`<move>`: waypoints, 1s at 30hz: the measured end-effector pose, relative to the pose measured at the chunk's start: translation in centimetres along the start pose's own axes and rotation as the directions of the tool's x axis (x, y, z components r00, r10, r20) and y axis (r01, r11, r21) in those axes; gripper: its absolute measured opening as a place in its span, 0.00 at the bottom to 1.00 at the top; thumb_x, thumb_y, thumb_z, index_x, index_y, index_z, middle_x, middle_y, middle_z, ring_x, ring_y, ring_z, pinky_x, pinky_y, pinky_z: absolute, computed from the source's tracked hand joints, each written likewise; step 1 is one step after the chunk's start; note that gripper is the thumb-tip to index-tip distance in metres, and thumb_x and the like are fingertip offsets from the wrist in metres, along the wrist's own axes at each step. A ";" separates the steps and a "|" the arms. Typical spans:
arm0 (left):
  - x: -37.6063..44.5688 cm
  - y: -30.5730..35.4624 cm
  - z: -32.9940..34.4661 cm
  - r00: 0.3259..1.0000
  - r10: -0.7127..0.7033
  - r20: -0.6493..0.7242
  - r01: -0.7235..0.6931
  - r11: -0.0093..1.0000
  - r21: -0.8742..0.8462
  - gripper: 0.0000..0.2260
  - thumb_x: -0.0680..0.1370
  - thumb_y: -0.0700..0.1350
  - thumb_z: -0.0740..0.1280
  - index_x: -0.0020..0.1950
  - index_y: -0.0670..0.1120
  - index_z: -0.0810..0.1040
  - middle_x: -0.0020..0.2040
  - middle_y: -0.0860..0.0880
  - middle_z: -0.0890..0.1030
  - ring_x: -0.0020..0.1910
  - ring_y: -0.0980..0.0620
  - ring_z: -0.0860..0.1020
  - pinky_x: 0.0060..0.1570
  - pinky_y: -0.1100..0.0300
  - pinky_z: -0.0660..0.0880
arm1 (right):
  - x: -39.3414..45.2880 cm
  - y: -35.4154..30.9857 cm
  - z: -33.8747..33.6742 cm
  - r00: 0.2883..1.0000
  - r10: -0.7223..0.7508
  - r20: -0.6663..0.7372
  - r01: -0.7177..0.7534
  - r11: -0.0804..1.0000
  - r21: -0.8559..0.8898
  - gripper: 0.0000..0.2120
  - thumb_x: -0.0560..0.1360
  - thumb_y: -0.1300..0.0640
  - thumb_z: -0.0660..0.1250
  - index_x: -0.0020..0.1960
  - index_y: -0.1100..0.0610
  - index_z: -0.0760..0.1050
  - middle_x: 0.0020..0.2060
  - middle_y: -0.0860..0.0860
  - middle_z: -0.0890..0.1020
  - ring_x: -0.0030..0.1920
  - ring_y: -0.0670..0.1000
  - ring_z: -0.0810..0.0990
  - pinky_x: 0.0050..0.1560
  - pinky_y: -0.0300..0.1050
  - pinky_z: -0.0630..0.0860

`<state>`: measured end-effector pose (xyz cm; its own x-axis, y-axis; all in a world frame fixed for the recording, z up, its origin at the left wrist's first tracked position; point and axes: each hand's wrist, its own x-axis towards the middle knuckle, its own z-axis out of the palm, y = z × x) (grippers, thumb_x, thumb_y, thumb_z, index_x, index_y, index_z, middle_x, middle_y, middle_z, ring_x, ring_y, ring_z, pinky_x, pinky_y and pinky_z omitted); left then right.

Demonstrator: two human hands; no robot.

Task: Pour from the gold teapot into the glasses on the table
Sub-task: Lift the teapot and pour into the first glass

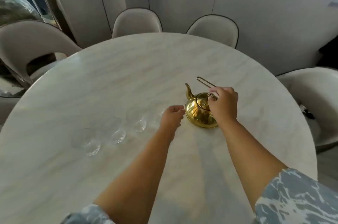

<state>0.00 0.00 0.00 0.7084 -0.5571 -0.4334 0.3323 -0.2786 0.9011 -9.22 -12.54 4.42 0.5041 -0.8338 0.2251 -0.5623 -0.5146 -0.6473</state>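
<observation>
While the gold teapot (198, 114) sits upright on the table (109, 81), nothing is poured yet: glasses (117, 132) look empty. Lid knob is pinched by right hand (224, 104); left hand (172, 116) is loosely curled, empty, beside pot.

Blurred glasses (117, 133), near-invisible rims; right hand (224, 105) over the gold teapot's (196, 114) lid, grip unclear.

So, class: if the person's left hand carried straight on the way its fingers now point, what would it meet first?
Probably the shiny gold metal teapot: the left hand points right toward its rounded body, close beside it. Depth is unclear, so contact can't be ruled out.
</observation>
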 end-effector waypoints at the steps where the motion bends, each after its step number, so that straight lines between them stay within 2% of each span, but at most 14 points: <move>1: 0.6 -0.3 0.8 1.000 -0.030 -0.010 0.030 1.000 0.011 0.14 0.79 0.43 0.66 0.64 0.44 0.77 0.53 0.47 0.80 0.52 0.50 0.76 0.51 0.56 0.74 | 0.7 0.3 0.5 1.000 -0.004 -0.008 0.004 1.000 -0.018 0.14 0.76 0.62 0.68 0.61 0.53 0.78 0.61 0.54 0.74 0.64 0.54 0.69 0.47 0.40 0.71; 3: 2.5 -1.3 2.1 0.996 -0.085 -0.039 0.086 0.996 0.036 0.22 0.77 0.46 0.69 0.71 0.45 0.72 0.65 0.45 0.77 0.60 0.48 0.76 0.60 0.52 0.75 | 2.1 1.2 1.7 1.000 -0.001 -0.017 0.001 0.999 -0.035 0.17 0.76 0.60 0.69 0.63 0.52 0.75 0.61 0.54 0.74 0.64 0.54 0.70 0.49 0.42 0.74; 5: 3.8 -2.2 3.3 0.990 -0.136 -0.046 0.137 0.991 0.010 0.29 0.76 0.48 0.72 0.75 0.46 0.67 0.72 0.44 0.71 0.67 0.45 0.73 0.66 0.47 0.73 | 3.0 1.8 2.8 1.000 -0.021 -0.006 0.021 0.999 -0.036 0.16 0.76 0.58 0.69 0.63 0.51 0.74 0.60 0.55 0.76 0.62 0.55 0.73 0.53 0.47 0.77; 8: 5.0 -2.7 4.6 0.982 -0.183 -0.042 0.180 0.982 -0.062 0.37 0.74 0.52 0.73 0.78 0.47 0.60 0.77 0.44 0.65 0.71 0.44 0.70 0.65 0.47 0.72 | 3.7 2.6 3.8 0.996 -0.074 -0.056 0.072 0.997 -0.034 0.13 0.77 0.58 0.69 0.61 0.54 0.73 0.55 0.56 0.79 0.55 0.55 0.78 0.53 0.51 0.79; 11: 5.3 -2.8 5.4 0.978 -0.209 -0.012 0.206 0.970 -0.128 0.37 0.74 0.51 0.74 0.78 0.46 0.60 0.74 0.45 0.69 0.66 0.46 0.73 0.61 0.47 0.76 | 3.7 3.0 4.4 0.987 -0.126 -0.101 0.122 0.992 -0.040 0.12 0.77 0.59 0.68 0.59 0.56 0.72 0.51 0.57 0.80 0.51 0.55 0.79 0.50 0.51 0.80; 12: 5.5 -2.9 5.5 0.977 -0.215 -0.009 0.212 0.968 -0.133 0.34 0.74 0.50 0.75 0.76 0.46 0.65 0.70 0.46 0.72 0.62 0.48 0.75 0.60 0.46 0.77 | 3.6 3.1 4.4 0.984 -0.135 -0.115 0.132 0.991 -0.027 0.11 0.78 0.60 0.67 0.59 0.56 0.72 0.51 0.56 0.80 0.50 0.54 0.79 0.49 0.50 0.81; 14: 5.8 -3.1 5.8 0.977 -0.212 -0.008 0.209 0.967 -0.144 0.22 0.74 0.47 0.75 0.64 0.44 0.72 0.58 0.49 0.78 0.55 0.51 0.77 0.57 0.46 0.80 | 3.7 3.4 4.1 0.987 -0.103 -0.123 0.110 0.992 0.054 0.12 0.79 0.61 0.66 0.61 0.56 0.70 0.52 0.56 0.80 0.51 0.53 0.80 0.47 0.46 0.80; 16: 5.9 -3.2 6.0 0.980 -0.198 -0.027 0.191 0.968 -0.165 0.16 0.74 0.44 0.75 0.56 0.45 0.72 0.48 0.53 0.75 0.53 0.51 0.77 0.54 0.47 0.81 | 3.9 3.4 3.7 0.995 -0.042 -0.088 0.053 0.990 0.129 0.14 0.79 0.60 0.65 0.64 0.59 0.71 0.54 0.55 0.81 0.52 0.51 0.79 0.47 0.39 0.77; 17: 6.0 -3.2 6.1 0.980 -0.194 -0.043 0.184 0.969 -0.166 0.16 0.73 0.44 0.76 0.55 0.45 0.72 0.47 0.53 0.75 0.53 0.50 0.78 0.53 0.48 0.82 | 4.1 3.3 3.5 0.997 -0.025 -0.068 0.034 0.989 0.141 0.14 0.80 0.60 0.64 0.64 0.60 0.72 0.56 0.55 0.81 0.54 0.51 0.80 0.47 0.36 0.75; 19: 6.0 -3.4 6.1 0.981 -0.188 -0.057 0.178 0.974 -0.137 0.18 0.72 0.45 0.77 0.57 0.42 0.75 0.50 0.50 0.76 0.53 0.49 0.79 0.50 0.49 0.83 | 4.1 3.2 3.3 0.999 -0.006 -0.045 0.013 0.987 0.158 0.12 0.80 0.60 0.63 0.62 0.61 0.75 0.57 0.55 0.81 0.56 0.52 0.80 0.45 0.32 0.72; 22: 5.5 -3.5 5.9 0.979 -0.198 -0.054 0.191 0.974 -0.119 0.22 0.71 0.48 0.78 0.59 0.40 0.78 0.56 0.44 0.80 0.54 0.48 0.81 0.43 0.52 0.84 | 3.3 2.8 2.8 0.998 -0.010 -0.055 0.020 0.982 0.187 0.11 0.79 0.59 0.64 0.59 0.61 0.77 0.55 0.54 0.82 0.56 0.52 0.81 0.46 0.34 0.73; 26: 3.2 -3.7 4.9 0.980 -0.189 -0.056 0.182 0.977 -0.114 0.27 0.68 0.55 0.78 0.61 0.43 0.78 0.58 0.45 0.80 0.51 0.52 0.80 0.36 0.57 0.83 | 1.7 1.9 2.0 0.997 -0.058 -0.059 0.068 0.980 0.190 0.10 0.79 0.58 0.65 0.58 0.59 0.78 0.54 0.54 0.83 0.54 0.51 0.81 0.44 0.31 0.72; 28: 1.7 -3.6 4.1 0.983 -0.172 -0.064 0.162 0.977 -0.135 0.31 0.66 0.55 0.79 0.65 0.45 0.76 0.63 0.48 0.78 0.56 0.51 0.79 0.41 0.53 0.84 | 0.6 1.2 1.3 0.995 -0.074 -0.063 0.085 0.976 0.199 0.10 0.79 0.57 0.66 0.59 0.58 0.78 0.53 0.53 0.83 0.54 0.50 0.80 0.41 0.25 0.68; 30: -0.1 -3.3 3.0 0.984 -0.170 -0.052 0.159 0.972 -0.173 0.35 0.68 0.51 0.79 0.71 0.47 0.70 0.66 0.52 0.73 0.60 0.50 0.76 0.51 0.46 0.82 | -0.6 0.5 0.5 0.994 -0.093 -0.060 0.104 0.971 0.216 0.10 0.78 0.56 0.66 0.59 0.57 0.78 0.54 0.53 0.83 0.53 0.49 0.80 0.41 0.24 0.67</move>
<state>-3.04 -1.38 -2.95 0.6727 -0.4606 -0.5791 0.5433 -0.2237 0.8092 -9.45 -12.22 3.61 0.5138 -0.7929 0.3276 -0.3520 -0.5431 -0.7623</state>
